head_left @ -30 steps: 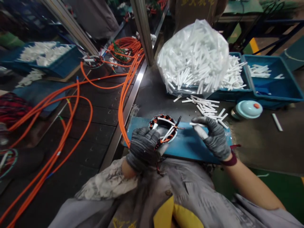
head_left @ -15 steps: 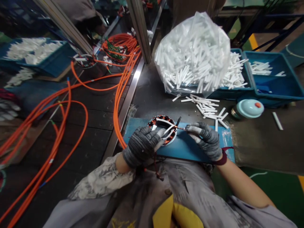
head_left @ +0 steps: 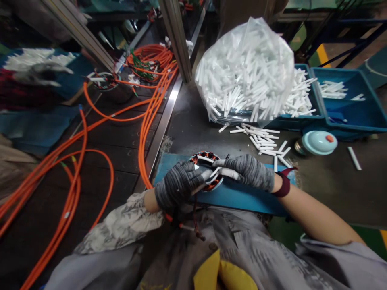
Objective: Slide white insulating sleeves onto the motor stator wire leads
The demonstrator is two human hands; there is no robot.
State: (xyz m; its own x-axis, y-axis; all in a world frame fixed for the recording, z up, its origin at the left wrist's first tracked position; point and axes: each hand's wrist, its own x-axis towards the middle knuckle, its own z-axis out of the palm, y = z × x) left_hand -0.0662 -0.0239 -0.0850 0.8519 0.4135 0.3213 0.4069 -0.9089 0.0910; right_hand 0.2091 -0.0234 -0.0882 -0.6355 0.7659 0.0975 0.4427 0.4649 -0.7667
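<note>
A ring-shaped motor stator (head_left: 215, 186) with orange-brown windings and a pale rim sits on a blue board (head_left: 242, 197) in front of me. My left hand (head_left: 182, 181), in a grey glove, is closed on its left side, thumb and fingers near a white sleeve (head_left: 215, 172) inside the ring. Reaching over from the right, my right hand (head_left: 242, 171), also gloved, pinches this white sleeve at the ring's middle. Another white sleeve (head_left: 205, 158) curves along the far side of the windings. The fingers hide much of the ring and the thin wire.
A clear bag (head_left: 246, 72) full of white tubes stands beyond the board, with loose tubes (head_left: 263, 139) before it. Blue bins (head_left: 356, 108) and a light-blue lidded container (head_left: 319, 142) stand right. Orange cables (head_left: 145, 141) run along the left. A co-worker's gloved hand (head_left: 44, 74) is at far left.
My right hand has moved left from the dark wire end beside the ring onto the white sleeve. My left hand stays at the ring. A co-worker's gloved hand has moved up at far left.
</note>
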